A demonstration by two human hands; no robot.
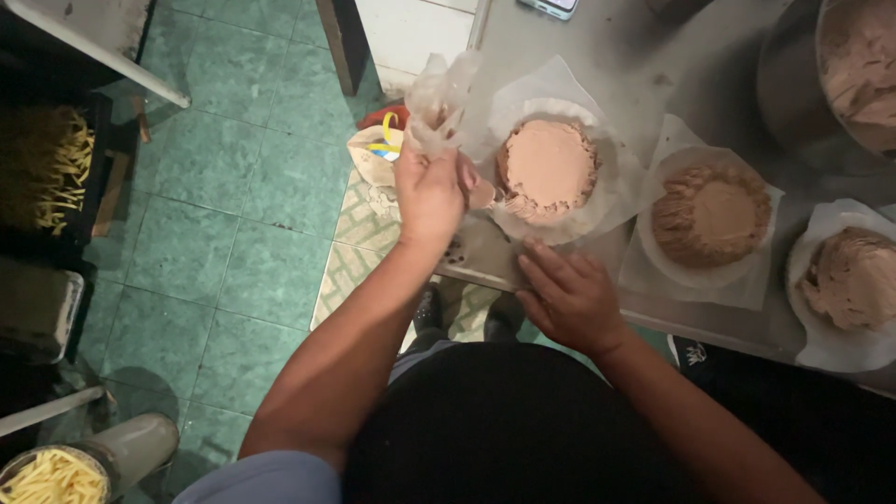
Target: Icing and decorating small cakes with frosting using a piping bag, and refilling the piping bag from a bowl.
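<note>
My left hand (431, 191) is closed around a clear plastic piping bag (439, 98), held just left of a round cake (547, 168) coated in pale pink-brown cream. The bag's tip points at the cake's left side. That cake sits on white paper (611, 191) near the steel table's (560, 47) front edge. My right hand (569, 297) rests flat on the table edge just below the cake, fingers spread, holding nothing.
Two more cakes on white paper stand to the right: a brown one with piped ridges (711, 215) and a rough-coated one (854, 277). A big metal bowl of cream (863, 65) is at top right. Green tiled floor (233, 233) and crates of pale strips (51, 168) lie left.
</note>
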